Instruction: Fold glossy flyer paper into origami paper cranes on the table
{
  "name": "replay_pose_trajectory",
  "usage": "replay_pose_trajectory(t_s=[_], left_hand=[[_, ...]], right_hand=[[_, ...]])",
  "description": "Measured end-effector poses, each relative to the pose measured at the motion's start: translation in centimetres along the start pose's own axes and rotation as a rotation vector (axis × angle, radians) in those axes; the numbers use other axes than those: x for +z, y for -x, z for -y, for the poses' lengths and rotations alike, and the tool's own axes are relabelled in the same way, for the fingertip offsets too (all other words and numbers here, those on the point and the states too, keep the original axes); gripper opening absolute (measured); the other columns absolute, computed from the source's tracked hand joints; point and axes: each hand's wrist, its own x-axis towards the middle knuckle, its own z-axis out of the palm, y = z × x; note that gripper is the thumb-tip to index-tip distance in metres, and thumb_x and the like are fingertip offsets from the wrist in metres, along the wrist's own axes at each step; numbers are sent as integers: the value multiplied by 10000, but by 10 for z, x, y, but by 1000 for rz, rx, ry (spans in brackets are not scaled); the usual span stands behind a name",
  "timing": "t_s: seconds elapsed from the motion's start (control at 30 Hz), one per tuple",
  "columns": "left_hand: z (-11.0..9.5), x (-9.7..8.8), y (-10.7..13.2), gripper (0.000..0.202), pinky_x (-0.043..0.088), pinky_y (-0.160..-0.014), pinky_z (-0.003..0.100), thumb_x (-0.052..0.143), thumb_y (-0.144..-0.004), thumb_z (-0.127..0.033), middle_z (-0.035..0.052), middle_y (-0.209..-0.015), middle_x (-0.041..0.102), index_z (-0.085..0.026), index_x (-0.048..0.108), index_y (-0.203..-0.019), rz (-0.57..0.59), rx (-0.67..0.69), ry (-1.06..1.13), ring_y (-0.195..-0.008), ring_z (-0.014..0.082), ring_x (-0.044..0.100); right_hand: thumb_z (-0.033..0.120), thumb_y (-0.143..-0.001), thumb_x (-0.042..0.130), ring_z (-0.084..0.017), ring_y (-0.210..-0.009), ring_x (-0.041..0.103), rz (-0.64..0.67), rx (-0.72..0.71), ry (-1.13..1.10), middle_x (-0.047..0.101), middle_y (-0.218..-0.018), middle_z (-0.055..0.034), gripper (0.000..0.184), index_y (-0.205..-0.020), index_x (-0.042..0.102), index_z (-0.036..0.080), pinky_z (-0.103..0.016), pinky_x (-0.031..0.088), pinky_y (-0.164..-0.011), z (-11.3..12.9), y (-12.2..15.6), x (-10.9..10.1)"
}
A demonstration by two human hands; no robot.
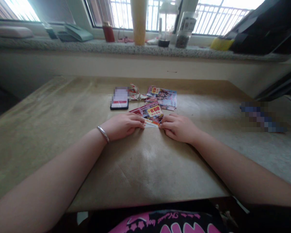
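A printed paper leaflet (150, 114) with a yellow price tag lies on the brown paper-covered table (63, 123). My left hand (122, 125) pinches its near left edge with curled fingers; a silver bangle sits on that wrist. My right hand (178, 127) pinches the near right edge the same way. The two sets of fingertips almost meet over the leaflet's near edge, which looks folded over.
Beyond the leaflet lie a phone (120, 98), a crumpled folded paper piece (135, 93) and a stack of leaflets (163, 97). A blurred object (263, 116) lies at the right. The windowsill (87, 47) holds a red jar, a yellow cylinder, cups and jars.
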Motion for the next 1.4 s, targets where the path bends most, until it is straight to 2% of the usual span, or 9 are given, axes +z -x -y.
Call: replay_pose_trajectory(t_s=[0.23,0.53,0.8,0.93,1.4], left_hand=[[-5,-6,-2,322,479,-967,326,451,-820,-73,33,-1194,641,-211,685,-995,34,-23,-25,-1109,177,583],[1,-7,3,306,472,-986,327,483,-806,-88,32,-1207,637,-213,691,-993,56,-40,26,-1135,183,569],[0,-15,6,364,464,-997,314,471,-744,-46,-2,-1195,648,-232,705,-951,107,-123,32,-1133,162,573],[3,-18,9,341,464,-990,287,476,-737,-38,0,-1142,675,-221,715,-895,102,-117,66,-1099,156,595],[14,-16,15,314,457,-996,263,476,-763,-108,-9,-1161,670,-237,727,-901,126,-168,142,-1100,138,602]], right_hand=[[168,-823,477,-192,-883,560,-3,-4,-4,651,-988,-64,238,-938,682,208,-299,436,-746,-1,0,0],[162,-814,480,-187,-875,571,-25,0,-23,655,-993,-59,232,-908,687,208,-295,442,-742,-2,1,1],[150,-805,490,-190,-888,585,-23,9,-42,662,-989,-58,235,-905,692,214,-297,453,-754,-3,2,1],[144,-799,491,-192,-896,598,-27,12,-61,669,-1002,-53,234,-881,698,214,-295,462,-763,-7,4,0],[124,-741,511,-171,-824,630,26,79,-223,683,-924,-53,221,-768,713,210,-288,482,-755,-26,18,-13]])
